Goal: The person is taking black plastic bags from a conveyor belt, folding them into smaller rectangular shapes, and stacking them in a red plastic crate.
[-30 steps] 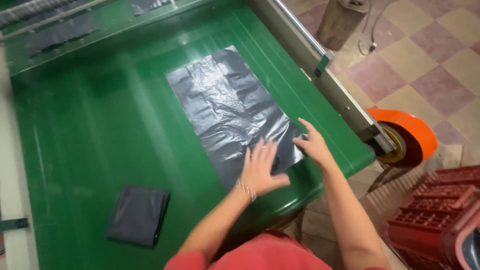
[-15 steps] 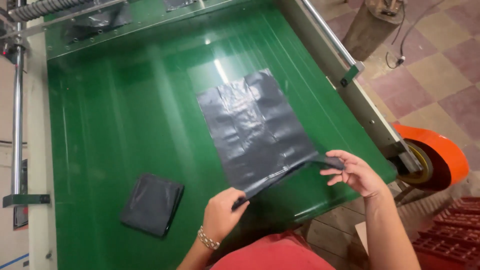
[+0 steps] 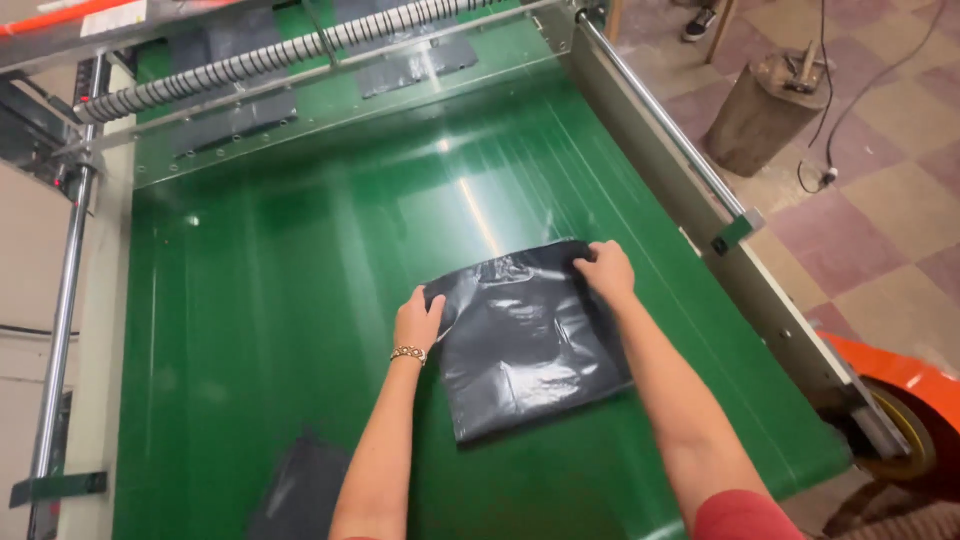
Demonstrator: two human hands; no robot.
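My left hand (image 3: 418, 318) and right hand (image 3: 604, 270) pinch the far corners of the black plastic bag (image 3: 525, 345), already folded in 2 on the green conveyor belt (image 3: 260, 300), further folds remaining.

green belt (image 3: 260, 330) w/ black bags (image 3: 530, 350)

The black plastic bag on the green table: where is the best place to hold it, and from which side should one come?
Probably by its far edge, near the two far corners. The black plastic bag lies flat and folded on the green table, so only an edge gives grip. The left hand and right hand already sit at those corners, arms reaching over from the near side.
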